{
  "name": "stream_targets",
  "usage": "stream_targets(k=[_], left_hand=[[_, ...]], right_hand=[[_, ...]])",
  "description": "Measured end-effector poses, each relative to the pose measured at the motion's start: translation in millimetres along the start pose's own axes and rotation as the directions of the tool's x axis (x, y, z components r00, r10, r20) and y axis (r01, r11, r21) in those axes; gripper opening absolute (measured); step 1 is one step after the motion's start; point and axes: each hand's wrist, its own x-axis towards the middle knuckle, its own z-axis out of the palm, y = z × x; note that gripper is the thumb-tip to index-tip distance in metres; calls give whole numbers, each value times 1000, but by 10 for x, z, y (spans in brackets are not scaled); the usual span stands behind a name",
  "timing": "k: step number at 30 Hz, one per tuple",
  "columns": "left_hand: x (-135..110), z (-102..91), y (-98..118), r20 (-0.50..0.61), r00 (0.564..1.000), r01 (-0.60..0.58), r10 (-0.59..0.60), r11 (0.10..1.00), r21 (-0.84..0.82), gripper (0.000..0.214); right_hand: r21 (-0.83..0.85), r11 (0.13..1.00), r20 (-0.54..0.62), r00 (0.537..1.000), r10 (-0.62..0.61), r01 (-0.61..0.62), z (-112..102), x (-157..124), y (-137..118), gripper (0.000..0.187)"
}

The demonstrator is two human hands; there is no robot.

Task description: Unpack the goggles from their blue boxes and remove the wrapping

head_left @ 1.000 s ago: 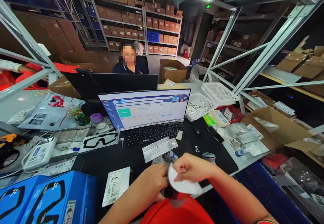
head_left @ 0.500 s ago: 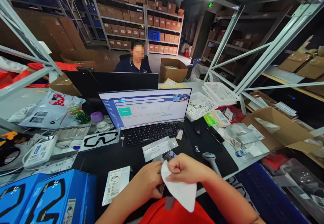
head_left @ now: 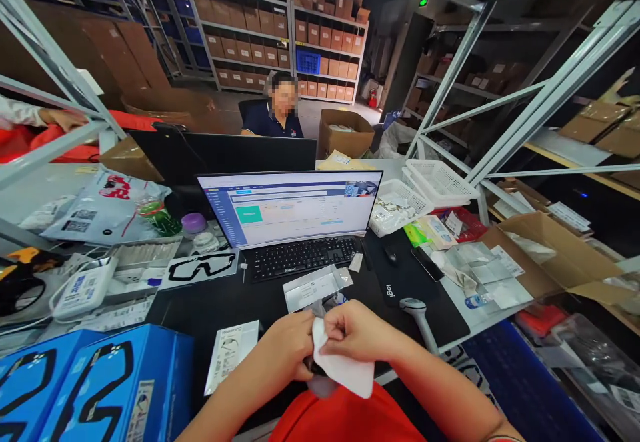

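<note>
My right hand (head_left: 361,330) pinches a white cloth (head_left: 345,370), whose lower corner hangs down in front of my red shirt. Pressed up close beside it, my left hand (head_left: 293,343) is closed with its fingers curled. A greyish see-through thing (head_left: 321,385) shows under the left fingers; what it is I cannot make out. Just beyond the hands lies a clear-and-white flat package (head_left: 313,289). To the left a white printed packet (head_left: 231,355) lies on the black desk mat.
A monitor (head_left: 293,209) and keyboard (head_left: 300,260) stand ahead. Blue boxes (head_left: 165,369) fill the near left. A barcode scanner (head_left: 419,319), mouse (head_left: 390,254) and phone (head_left: 427,263) lie to the right, before an open carton (head_left: 560,249). A person (head_left: 277,119) sits across the desk.
The white cloth has shifted a little up and left with my right hand, and its hanging corner has swung. More of the greyish thing shows beneath my left hand.
</note>
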Motion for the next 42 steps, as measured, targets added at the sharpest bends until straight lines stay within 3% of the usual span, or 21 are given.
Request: stream_targets(k=[2,4,6,9,11,14,16,17,21,23,25,29,42], left_hand=[[-9,-1,-26,-17,1000,8,-8,1000,7,16],[-32,-54,-40,-35,999,-13,12,1000,-13,12],[-57,-125,-37,-42,999,-24,22,999,-44,14],[-66,-171,-19,-36,999,-9,6,997,-75,20],[-41,-137,-13,-10,1000,-5,5,998,-67,20],[20,-55,-25,21,1000,12,-12,1000,-6,16],[47,-34,-43,14,1000,12,-13,1000,27,16],[51,-40,-52,-2,1000,4,-4,1000,31,15],[18,-116,-61,-82,996,-31,25,997,-64,19],[-5,-146,-55,-124,992,-19,1,989,-148,22],[-21,-168,-52,-186,982,-31,-12,973,-227,22],[-29,-240,-44,-254,967,-82,3,950,-300,18],[66,-499,71,-224,973,-118,61,961,-250,16]], right_hand=[[27,1000,-73,997,18,-16,57,23,-3,44],[128,992,56,998,-26,19,-38,-5,71,51],[227,973,227,969,-93,40,-211,-66,169,60],[284,958,293,949,-118,32,-355,-136,218,64],[234,972,232,968,-93,37,-284,-128,154,60],[61,997,8,999,-44,44,-61,-54,21,50],[48,998,-95,995,-41,46,10,-16,2,48],[87,995,-77,996,-48,55,-1,-15,27,48],[339,939,188,975,-116,47,-223,-105,316,59],[500,865,109,987,-118,48,-309,-151,494,64],[619,777,-62,994,-93,112,-331,-177,637,70],[677,702,-274,961,-40,222,-289,-225,773,79],[701,682,-361,928,89,207,-277,-471,672,76]])
